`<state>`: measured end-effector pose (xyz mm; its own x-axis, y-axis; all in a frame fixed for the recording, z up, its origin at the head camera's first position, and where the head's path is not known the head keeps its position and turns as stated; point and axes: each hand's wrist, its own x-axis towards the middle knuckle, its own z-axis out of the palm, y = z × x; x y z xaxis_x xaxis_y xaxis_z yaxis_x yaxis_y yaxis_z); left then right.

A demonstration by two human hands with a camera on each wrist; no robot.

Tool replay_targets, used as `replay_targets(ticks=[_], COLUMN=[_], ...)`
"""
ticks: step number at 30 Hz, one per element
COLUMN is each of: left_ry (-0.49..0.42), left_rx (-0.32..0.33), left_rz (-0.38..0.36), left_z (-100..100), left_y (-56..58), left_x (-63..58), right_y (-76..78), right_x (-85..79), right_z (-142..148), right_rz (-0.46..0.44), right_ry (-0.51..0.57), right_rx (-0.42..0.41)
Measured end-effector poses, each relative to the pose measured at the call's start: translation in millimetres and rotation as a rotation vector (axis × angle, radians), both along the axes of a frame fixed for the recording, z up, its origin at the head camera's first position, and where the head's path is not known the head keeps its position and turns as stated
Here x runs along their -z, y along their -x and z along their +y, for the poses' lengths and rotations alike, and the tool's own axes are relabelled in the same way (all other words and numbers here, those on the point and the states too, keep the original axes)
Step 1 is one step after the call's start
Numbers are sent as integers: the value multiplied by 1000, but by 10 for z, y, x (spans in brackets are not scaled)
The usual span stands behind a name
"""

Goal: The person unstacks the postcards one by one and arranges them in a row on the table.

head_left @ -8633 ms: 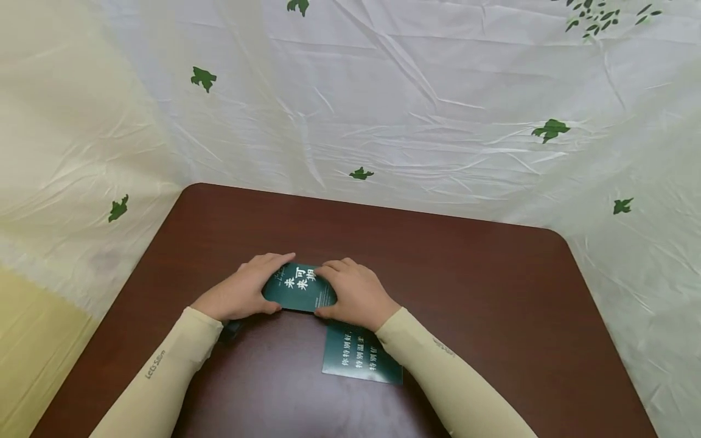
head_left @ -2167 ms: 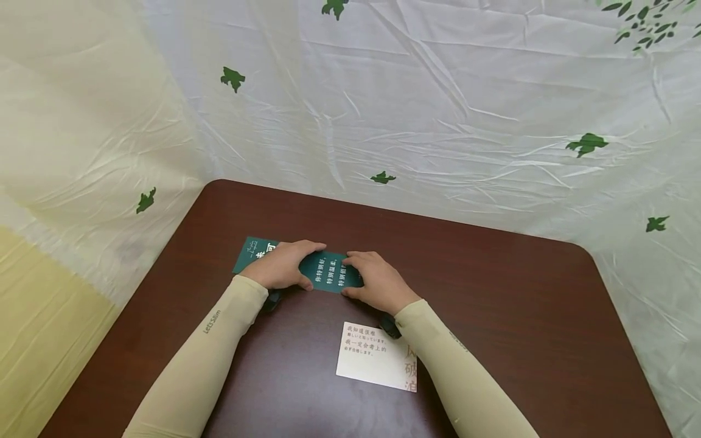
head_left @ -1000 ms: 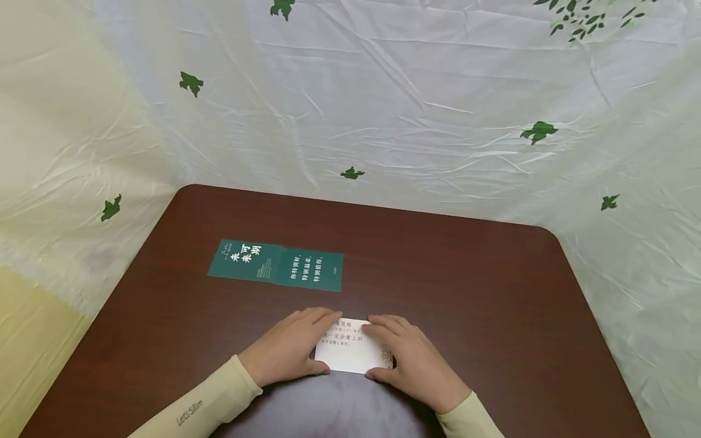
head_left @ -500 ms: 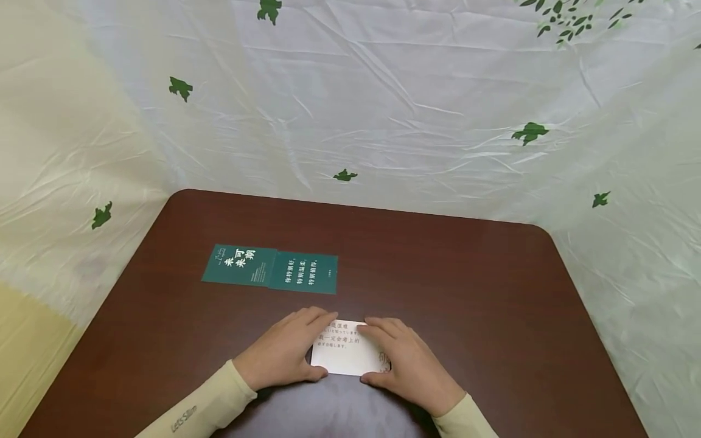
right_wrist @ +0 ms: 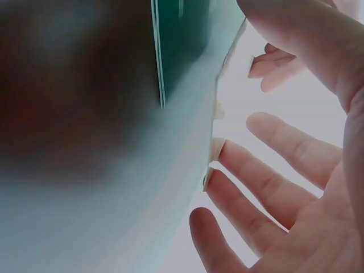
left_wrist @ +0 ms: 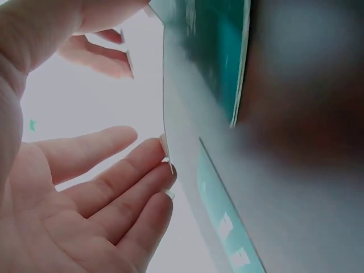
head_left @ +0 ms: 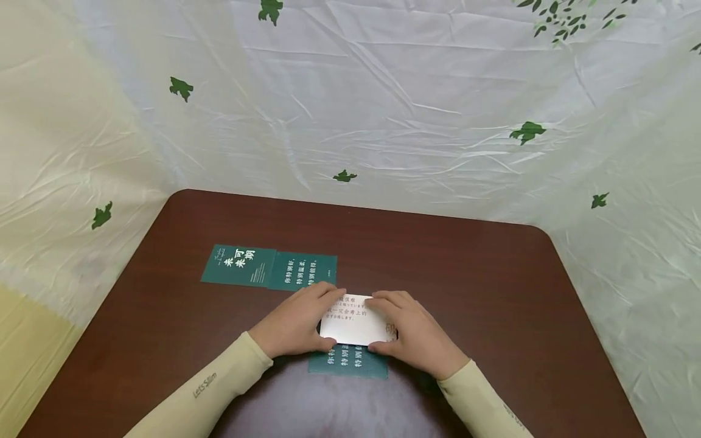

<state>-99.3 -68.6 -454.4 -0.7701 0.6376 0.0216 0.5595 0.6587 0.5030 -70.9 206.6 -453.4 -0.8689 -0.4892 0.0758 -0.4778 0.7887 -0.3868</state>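
Note:
A white card [head_left: 350,331] printed with brown characters is held between both hands in the head view. My left hand [head_left: 296,322] grips its left end, thumb at the near edge and fingers at the far edge. My right hand [head_left: 421,334] grips the right end the same way. Below the white card lies a green card [head_left: 348,369] with white characters, its far part hidden. The left wrist view shows the raised card edge-on at the fingertips, apart from the green card [left_wrist: 227,62] on the table. In the right wrist view, the green card's edge [right_wrist: 161,74] looks layered.
Farther back on the brown table [head_left: 465,261], two green cards lie side by side: a left one [head_left: 260,274] and a right one [head_left: 328,266], adjoining at their edges. A pale curtain [head_left: 411,152] with green leaf prints hangs around the table.
Two green cards were laid at the back left earlier. Since half a second ago, both hands have lifted the white card and moved it away from the body, exposing a green card beneath.

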Motion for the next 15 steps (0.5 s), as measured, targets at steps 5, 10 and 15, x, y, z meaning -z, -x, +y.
replay_targets(ticks=[5,10,15], left_ry=[17,18,24], left_rx=[-33,-58,-57], left_rz=[-45,-76,-101], left_z=[112,214,299], left_y=[286,545,721], left_x=[-6,13,74], right_y=[286,515,656], right_x=[12,75,153], right_z=[71,152,206], right_rz=[-50,-88,-98], right_ry=[37,89,98], right_rx=[24,31,31])
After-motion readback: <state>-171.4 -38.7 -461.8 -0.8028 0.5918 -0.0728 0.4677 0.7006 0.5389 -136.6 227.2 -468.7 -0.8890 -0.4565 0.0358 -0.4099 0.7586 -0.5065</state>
